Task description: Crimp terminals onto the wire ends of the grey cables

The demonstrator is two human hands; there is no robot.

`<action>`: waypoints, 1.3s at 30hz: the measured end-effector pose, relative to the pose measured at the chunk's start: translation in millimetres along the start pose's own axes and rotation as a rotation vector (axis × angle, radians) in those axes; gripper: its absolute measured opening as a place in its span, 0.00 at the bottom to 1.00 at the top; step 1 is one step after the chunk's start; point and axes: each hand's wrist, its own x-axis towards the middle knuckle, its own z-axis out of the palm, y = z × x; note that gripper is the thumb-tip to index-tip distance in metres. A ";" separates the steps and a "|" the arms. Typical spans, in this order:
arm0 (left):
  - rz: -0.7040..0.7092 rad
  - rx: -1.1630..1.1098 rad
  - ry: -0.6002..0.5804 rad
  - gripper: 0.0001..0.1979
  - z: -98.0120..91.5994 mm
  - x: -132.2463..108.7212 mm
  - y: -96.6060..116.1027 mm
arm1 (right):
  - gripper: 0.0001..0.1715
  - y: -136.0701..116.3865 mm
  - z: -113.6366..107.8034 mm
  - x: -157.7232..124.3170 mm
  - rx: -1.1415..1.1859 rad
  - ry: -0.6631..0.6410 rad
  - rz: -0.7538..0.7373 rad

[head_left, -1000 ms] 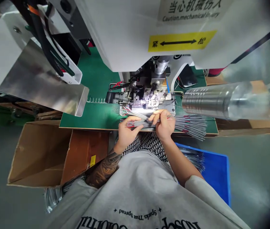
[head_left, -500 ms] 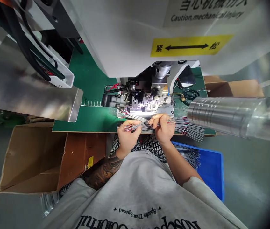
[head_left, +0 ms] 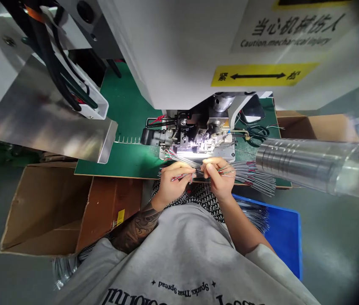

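Observation:
My left hand (head_left: pixel 173 183) is closed, thumb against fingers, on a few thin cables whose red and white wire ends stick out. Just to its right my right hand (head_left: pixel 220 176) pinches a cable with green and red wire ends showing. A bundle of grey cables (head_left: pixel 255 178) lies along the table's front edge, passing behind both hands, its far ends fanned out on the right. More cable ends (head_left: pixel 175 156) with coloured wires rest in front of the lit crimping machine (head_left: pixel 198 142). A strip of metal terminals (head_left: pixel 128 140) runs into the machine from the left.
A metal guide plate (head_left: pixel 100 144) and a ribbed metal tube (head_left: pixel 294 163) flank the green table (head_left: pixel 125 163). An open cardboard box (head_left: pixel 49 207) stands at left. A blue bin (head_left: pixel 285 237) holding cables stands below right. The white machine housing (head_left: pixel 179 51) hangs overhead.
My hands have drawn slightly apart, and the wire ends now show separately at each hand. The whole view has shifted, so the machine appears a little lower and further right.

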 end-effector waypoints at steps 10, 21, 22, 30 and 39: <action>-0.061 0.022 0.119 0.06 23.8 9.6 33.8 | 0.06 -30.9 10.2 9.8 -0.268 0.067 -0.040; -0.196 0.080 0.173 0.11 28.4 15.9 35.4 | 0.12 -36.1 2.7 23.5 -0.431 0.091 0.169; -0.194 0.082 0.180 0.11 29.0 16.1 34.5 | 0.12 -36.2 0.5 22.5 -0.424 0.078 0.180; -0.182 0.095 0.137 0.10 30.6 16.2 33.5 | 0.11 -42.7 7.2 26.2 -0.349 0.057 0.157; -0.187 0.154 0.079 0.18 26.9 18.5 34.5 | 0.17 -51.2 5.2 38.8 -0.414 -0.139 0.280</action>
